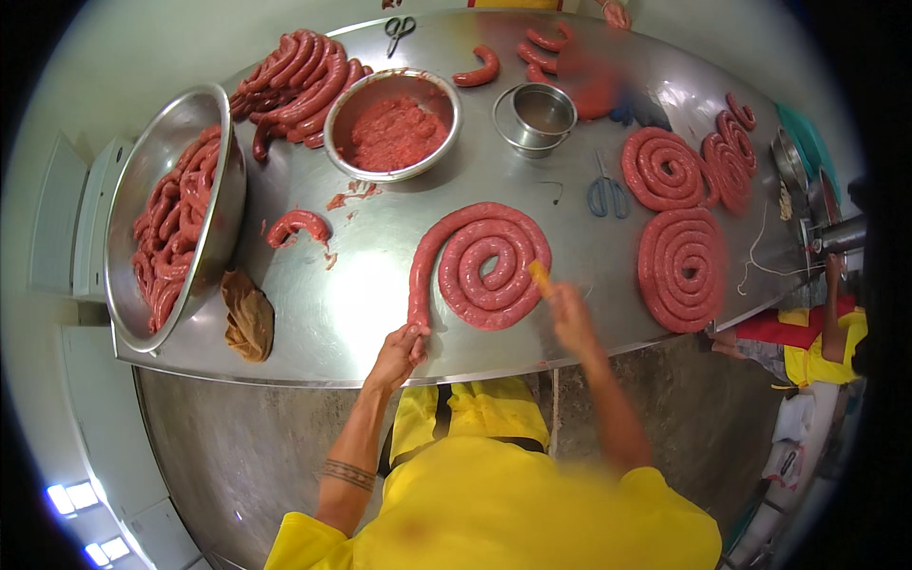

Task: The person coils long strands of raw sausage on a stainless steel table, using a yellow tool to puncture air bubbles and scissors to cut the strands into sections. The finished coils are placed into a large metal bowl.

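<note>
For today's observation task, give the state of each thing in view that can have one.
Front sausage: coiled flat in a spiral
Left hand: closed on its outer end
Right hand: holding a small yellow tool
Lower right sausage: wound in a spiral
Large bowl: holding sausage links
Smaller bowl: holding red meat
Brown cloth: crumpled
Blue-handled scissors: lying flat, unheld

Left hand (401, 353) grips end of raw red spiral sausage (460, 270) | right hand (573, 321) holds short yellow tool (540, 276) | silvery metal tabletop (591, 261)
</note>
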### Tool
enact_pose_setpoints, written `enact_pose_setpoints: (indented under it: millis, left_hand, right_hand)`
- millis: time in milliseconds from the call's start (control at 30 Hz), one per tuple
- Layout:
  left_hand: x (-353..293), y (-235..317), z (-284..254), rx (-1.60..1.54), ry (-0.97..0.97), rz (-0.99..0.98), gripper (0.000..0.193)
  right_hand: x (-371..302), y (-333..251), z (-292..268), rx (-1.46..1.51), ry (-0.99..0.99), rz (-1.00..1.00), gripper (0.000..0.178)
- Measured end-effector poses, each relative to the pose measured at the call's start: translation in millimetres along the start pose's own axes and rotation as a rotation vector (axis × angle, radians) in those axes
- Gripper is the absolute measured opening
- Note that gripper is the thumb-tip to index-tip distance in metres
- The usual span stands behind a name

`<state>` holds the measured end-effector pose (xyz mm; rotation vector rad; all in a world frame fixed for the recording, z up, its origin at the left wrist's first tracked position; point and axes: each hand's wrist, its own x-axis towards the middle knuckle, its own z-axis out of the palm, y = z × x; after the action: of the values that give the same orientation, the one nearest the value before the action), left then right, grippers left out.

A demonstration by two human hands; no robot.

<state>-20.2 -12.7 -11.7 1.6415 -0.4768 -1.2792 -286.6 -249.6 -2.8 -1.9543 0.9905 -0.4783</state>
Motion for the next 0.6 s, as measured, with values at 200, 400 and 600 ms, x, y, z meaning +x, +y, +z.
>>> enact_pose_setpoints:
  millis: [200, 400, 600]
  left_hand:
    - [-1, 11, -15, 0.334, 0.172, 0.28, 0.031]
    - [-2, -9, -24, -0.348, 0.042, 0.293, 0.031]
    - [-4, -8, -32, -0.487, -0.042, 0.131, 0.036]
  right_hand:
    - [-71, -129, 95, 0.465, -0.954, 0.0, 0.026]
    - [0, -184, 158, 0.704, -0.862, 0.202, 0.025]
    - [148, -162, 181, 0.888, -0.599, 0.392, 0.022]
